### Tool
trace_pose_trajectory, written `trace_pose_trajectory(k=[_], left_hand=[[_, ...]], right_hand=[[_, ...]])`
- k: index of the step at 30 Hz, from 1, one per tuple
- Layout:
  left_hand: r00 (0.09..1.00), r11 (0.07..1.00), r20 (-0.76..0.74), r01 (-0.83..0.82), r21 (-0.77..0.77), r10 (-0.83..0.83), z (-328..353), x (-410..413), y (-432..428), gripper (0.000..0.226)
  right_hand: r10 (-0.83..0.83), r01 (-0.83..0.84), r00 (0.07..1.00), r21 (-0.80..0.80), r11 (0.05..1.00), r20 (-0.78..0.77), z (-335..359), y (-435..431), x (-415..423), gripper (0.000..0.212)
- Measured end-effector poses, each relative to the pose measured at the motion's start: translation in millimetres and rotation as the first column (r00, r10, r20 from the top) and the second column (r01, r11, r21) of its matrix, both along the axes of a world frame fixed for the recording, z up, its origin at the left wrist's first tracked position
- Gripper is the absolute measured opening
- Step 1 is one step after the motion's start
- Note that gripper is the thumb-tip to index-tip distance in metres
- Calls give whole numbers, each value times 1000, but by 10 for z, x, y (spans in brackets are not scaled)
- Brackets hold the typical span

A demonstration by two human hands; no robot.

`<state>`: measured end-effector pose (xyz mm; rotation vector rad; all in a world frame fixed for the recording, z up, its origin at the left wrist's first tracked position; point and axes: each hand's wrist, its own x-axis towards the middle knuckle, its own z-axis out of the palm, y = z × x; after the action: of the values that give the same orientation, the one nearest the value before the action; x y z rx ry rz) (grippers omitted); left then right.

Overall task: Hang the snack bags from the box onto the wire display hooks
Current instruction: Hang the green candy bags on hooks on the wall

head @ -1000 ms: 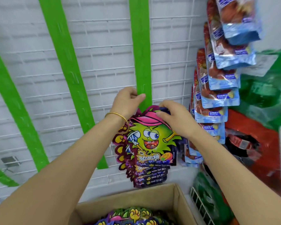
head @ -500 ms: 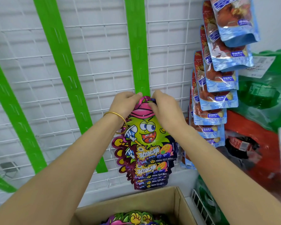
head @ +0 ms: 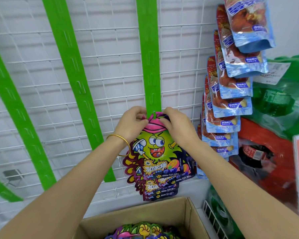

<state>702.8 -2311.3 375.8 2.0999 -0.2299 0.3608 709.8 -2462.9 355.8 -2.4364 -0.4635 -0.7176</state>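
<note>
Green plastic strip (head: 150, 66) runs down white wire grid (head: 110, 80); held snack bag (head: 155, 147) (yellow-green cartoon face, pink cap) lies flat vs strip's lower part, top edge at small green tab (head: 154, 115) poking fwd from strip; L hand (head: 132, 122) pinches bag's top just left of strip, gold bangle (head: 123, 141) on wrist; R hand (head: 177, 129) has fingers curled on bag's top just right of strip; both hands close together, near tab; can't tell if bag's hole is fully over tab; hung bags (head: 160, 188) of same type overlap on strip below held one; cardboard box (head: 162, 208) sits below strip, open, w/ boxed bags (head: 142, 230) inside; blue-red bags (head: 231, 104) hang in column well right of strip; side strips (head: 72, 75) slant left of strip.
</note>
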Motion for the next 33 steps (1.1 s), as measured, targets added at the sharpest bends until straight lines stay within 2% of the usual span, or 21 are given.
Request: trace_pose_trajectory(k=[4,8,16,18,21,23,24,25,26,27,28,29,31,33], left_hand=[[999,996,52,-15,92,11,-8,-26,28,34],[998,979,68,-13,203,-1,-100,-63,57,38],[987,964,158,-56,260,15,-144,-106,83,45],[971,959,238,-92,269,26,-177,-130,115,46],[871,899,479,-293,327,110,-315,-254,242,45],[822,902,552,-337,270,142,-497,-471,318,42],[834,913,534,-319,254,143,-632,-618,355,40],[864,921,486,-286,264,129,-822,-758,409,39],[903,923,418,-243,297,104,-1042,-897,478,37],[939,923,332,-201,329,86,-1289,-1029,567,37],[969,924,230,-165,346,87,-1536,-1157,669,38],[988,926,117,-140,349,105,-1762,-1267,776,39],[983,922,-49,-146,359,175,-2070,-1413,945,41],[965,921,-148,-151,360,216,-2185,-1418,1015,38]], right_hand=[[34,-33,999,78,996,-12,32,-10,36,20],[32,-29,998,51,998,-52,-18,-5,56,22],[26,-25,1000,65,998,-16,-82,-20,50,24],[-7,5,999,50,999,35,-114,-43,32,28],[-132,112,958,91,989,256,-242,-88,-162,30],[-123,81,930,134,988,345,-469,-83,-397,23],[-46,15,959,111,994,278,-653,-74,-516,20],[69,-78,992,81,994,109,-868,-52,-630,17],[182,-175,974,63,983,-138,-1105,-35,-721,15],[252,-257,882,42,966,-397,-1354,-18,-786,14],[245,-325,760,-24,946,-602,-1610,-12,-810,17],[179,-390,658,-127,912,-732,-1842,-2,-816,26],[70,-499,535,-248,831,-842,-2188,36,-825,49],[67,-544,492,-246,802,-868,-2408,85,-838,66]])
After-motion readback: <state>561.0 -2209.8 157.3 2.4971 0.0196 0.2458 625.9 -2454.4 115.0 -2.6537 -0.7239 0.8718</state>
